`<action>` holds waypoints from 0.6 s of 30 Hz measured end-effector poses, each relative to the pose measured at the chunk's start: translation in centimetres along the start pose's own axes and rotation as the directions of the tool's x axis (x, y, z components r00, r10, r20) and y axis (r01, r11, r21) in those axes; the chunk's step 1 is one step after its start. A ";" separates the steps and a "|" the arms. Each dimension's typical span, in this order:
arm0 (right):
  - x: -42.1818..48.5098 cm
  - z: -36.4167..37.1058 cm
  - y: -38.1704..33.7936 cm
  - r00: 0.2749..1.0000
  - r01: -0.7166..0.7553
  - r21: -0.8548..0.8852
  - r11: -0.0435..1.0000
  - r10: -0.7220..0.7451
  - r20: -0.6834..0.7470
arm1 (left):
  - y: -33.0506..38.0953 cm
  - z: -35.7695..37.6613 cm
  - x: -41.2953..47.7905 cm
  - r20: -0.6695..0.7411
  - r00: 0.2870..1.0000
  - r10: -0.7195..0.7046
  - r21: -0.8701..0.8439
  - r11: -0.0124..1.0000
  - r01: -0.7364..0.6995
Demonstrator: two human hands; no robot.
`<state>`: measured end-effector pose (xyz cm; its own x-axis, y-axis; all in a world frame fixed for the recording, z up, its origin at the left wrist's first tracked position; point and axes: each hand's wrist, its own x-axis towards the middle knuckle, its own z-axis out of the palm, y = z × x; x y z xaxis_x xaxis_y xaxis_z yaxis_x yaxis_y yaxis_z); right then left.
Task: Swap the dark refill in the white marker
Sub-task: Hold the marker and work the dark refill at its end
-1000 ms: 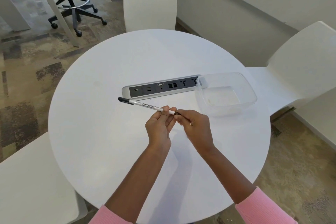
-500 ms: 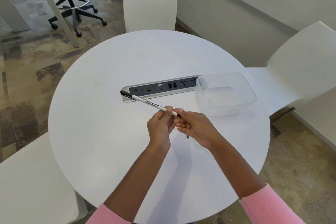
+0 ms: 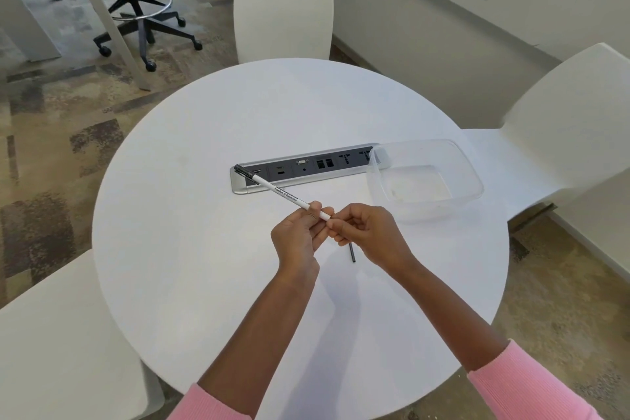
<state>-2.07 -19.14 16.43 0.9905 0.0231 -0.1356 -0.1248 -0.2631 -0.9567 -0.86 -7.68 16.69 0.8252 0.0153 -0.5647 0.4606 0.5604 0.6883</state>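
The white marker (image 3: 289, 196) has a black cap pointing up-left over the table. My left hand (image 3: 298, 235) grips its barrel near the rear end. My right hand (image 3: 368, 233) meets that rear end, with fingertips pinched against it. A short dark refill (image 3: 353, 253) sticks out downward from under my right hand, just above the round white table (image 3: 204, 249). How the fingers hold the refill is hidden.
A silver power strip (image 3: 306, 168) is set into the table behind the marker. A clear plastic container (image 3: 424, 179) stands at the right. White chairs (image 3: 283, 10) surround the table, and a wheeled office stool stands far left.
The marker's capped end has swung up and away, so the barrel tilts more steeply. My right hand has rotated, and more of the dark refill shows below it.
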 end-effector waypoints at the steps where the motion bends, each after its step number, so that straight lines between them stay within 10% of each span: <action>1: -0.1 0.1 0.0 0.999 0.029 -0.055 0.998 -0.030 -0.014 | 0.0 0.0 0.0 -0.009 1.000 -0.008 -0.009 1.000 0.008; 7: -0.2 0.6 0.8 0.969 0.191 -0.479 0.857 -0.243 -0.048 | 0.0 0.4 0.2 -0.056 0.997 -0.052 -0.061 0.997 0.048; 15: -0.1 0.8 3.1 0.717 0.446 -0.865 0.229 -0.670 0.193 | -0.1 0.2 0.2 -0.081 0.991 -0.108 -0.118 0.988 0.098; 18: -0.2 0.9 2.9 0.732 0.452 -0.840 0.301 -0.663 0.156 | -0.3 0.1 0.3 -0.074 0.993 -0.089 -0.095 0.992 0.082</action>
<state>-2.70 -19.01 13.42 0.7987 0.3423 0.4948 0.4585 -0.8788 -0.1322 -0.77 -7.88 16.38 0.7545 0.0266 -0.6558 0.4934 0.6359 0.5935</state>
